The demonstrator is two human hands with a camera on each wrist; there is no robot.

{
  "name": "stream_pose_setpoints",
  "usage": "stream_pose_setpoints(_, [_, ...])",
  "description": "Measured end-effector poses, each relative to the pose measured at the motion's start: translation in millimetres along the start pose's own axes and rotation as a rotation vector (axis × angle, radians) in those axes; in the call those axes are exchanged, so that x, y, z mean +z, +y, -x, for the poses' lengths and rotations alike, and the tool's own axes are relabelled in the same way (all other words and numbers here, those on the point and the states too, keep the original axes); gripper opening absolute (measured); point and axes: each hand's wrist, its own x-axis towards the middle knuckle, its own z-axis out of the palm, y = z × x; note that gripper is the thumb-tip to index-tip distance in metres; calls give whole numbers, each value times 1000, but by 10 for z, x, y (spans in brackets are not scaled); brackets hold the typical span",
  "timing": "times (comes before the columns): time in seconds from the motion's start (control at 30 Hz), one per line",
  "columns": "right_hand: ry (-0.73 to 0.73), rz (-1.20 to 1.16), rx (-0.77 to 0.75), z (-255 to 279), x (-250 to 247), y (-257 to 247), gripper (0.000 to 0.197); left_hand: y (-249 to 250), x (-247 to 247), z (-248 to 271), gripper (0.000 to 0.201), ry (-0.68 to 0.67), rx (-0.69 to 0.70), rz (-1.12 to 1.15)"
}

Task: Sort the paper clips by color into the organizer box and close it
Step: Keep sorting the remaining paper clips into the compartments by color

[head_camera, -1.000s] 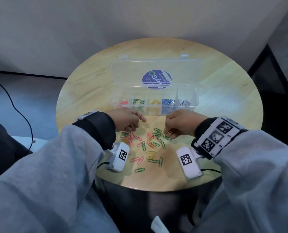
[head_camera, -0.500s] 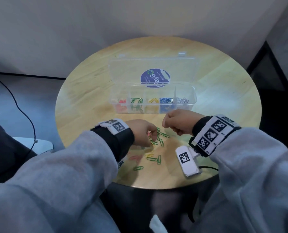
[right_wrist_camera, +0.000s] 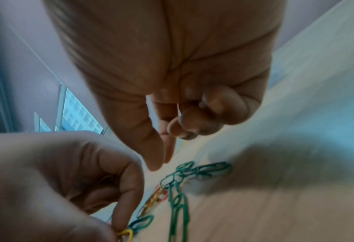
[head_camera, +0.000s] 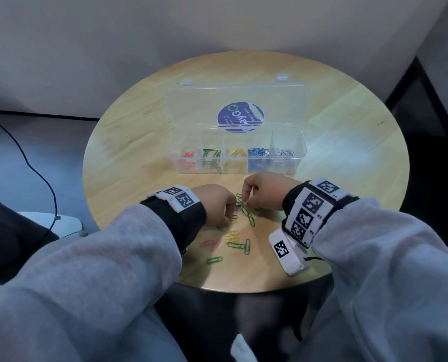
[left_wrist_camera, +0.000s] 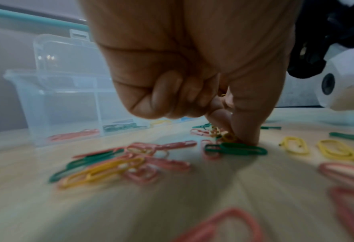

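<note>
The clear organizer box stands open mid-table, its lid tipped back; its compartments hold red, green, yellow, blue and silver clips. Loose paper clips in red, green and yellow lie in front of it, between my hands. My left hand is down on the pile, thumb and forefinger pinching a yellow clip against the wood, other fingers curled. My right hand points thumb and forefinger at a chain of green clips; nothing shows between those tips. Its other fingers are curled, and what they hide I cannot tell.
The round wooden table has bare wood on both sides of the box. A white wrist camera hangs near the front edge by my right forearm. A black cable runs over the floor at the left.
My left hand came back from in front of the box and dropped onto the pile. My right hand lifted slightly, then came down again over the green clips.
</note>
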Motion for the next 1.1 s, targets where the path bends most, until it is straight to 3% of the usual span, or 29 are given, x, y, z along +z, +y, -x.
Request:
stream_pose_setpoints(0.23, [-92,173,-108,-97,115,-149,14,-190,11,68,22,34,-31,200])
stream_pose_setpoints(0.4, [-88,297,-113,-130,124,-173,16,-280,-99,158,22,24,-93,508])
stream_pose_setpoints(0.53, [-88,364,-145,-96,127,-177,12,-312,-150,175,31,-13,-85,886])
stream_pose_setpoints(0.7, [-89,246,-79,-27,16,-113,12,-294,-185,184,32,-12,-147,1154])
stream_pose_setpoints(0.8, [-92,-16,-10,17,-129,-19,17,-295,-174,204,36,-65,-173,1138])
stream_pose_setpoints(0.93, [-117,-616,113,61,-210,94,23,-244,-162,222,31,-80,-190,1123])
stream_pose_setpoints(1.03, [-125,-735,100,75,-187,169,30,-308,-184,221,20,-18,-265,966])
stream_pose_setpoints(1.1, [-107,-725,112,69,-163,200,35,-398,-201,241,10,43,-257,659])
